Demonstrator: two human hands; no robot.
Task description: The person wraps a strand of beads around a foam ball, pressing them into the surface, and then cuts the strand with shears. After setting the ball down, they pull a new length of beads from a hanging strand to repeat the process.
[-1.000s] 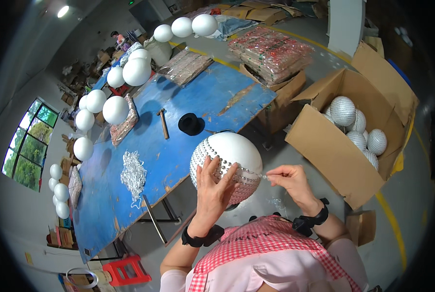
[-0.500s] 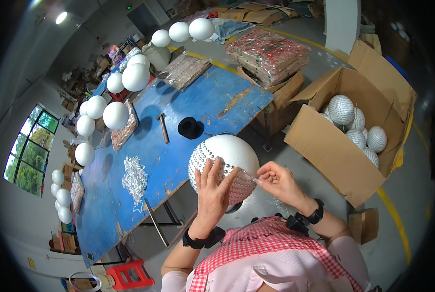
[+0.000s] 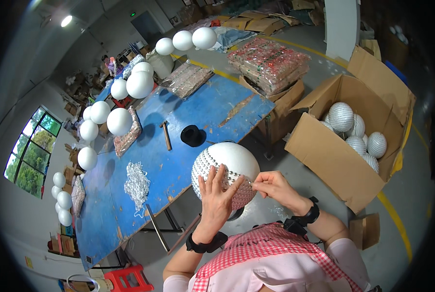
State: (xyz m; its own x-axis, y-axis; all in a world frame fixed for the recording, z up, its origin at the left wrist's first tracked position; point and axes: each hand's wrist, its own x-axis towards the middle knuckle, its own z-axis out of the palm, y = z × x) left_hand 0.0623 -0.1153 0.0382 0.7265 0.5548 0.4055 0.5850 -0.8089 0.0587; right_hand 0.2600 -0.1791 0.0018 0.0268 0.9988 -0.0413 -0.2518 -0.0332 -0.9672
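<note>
A large white ball (image 3: 236, 156) stands in front of me at the table's near edge. Rows of silver beads (image 3: 201, 168) wrap its left and lower parts, while the upper right is bare white. My left hand (image 3: 215, 202) lies on the beaded side with its fingers spread, pressing against the surface. At the ball's right side my right hand (image 3: 279, 190) is closed in a pinch on the end of a bead strand (image 3: 247, 182), close to the surface. The fingertips partly hide the strand.
A blue table (image 3: 154, 175) holds a hammer (image 3: 166, 136), a black hat (image 3: 192, 136) and a silver bead pile (image 3: 137, 187). Plain white balls (image 3: 139, 84) hang along its far side. To the right, a cardboard box (image 3: 334, 160) contains several beaded balls (image 3: 341, 117).
My right hand has moved in toward the ball and turned, its fingers now closer together at the surface. The left hand stays spread on the beads. The whole view has shifted slightly.
</note>
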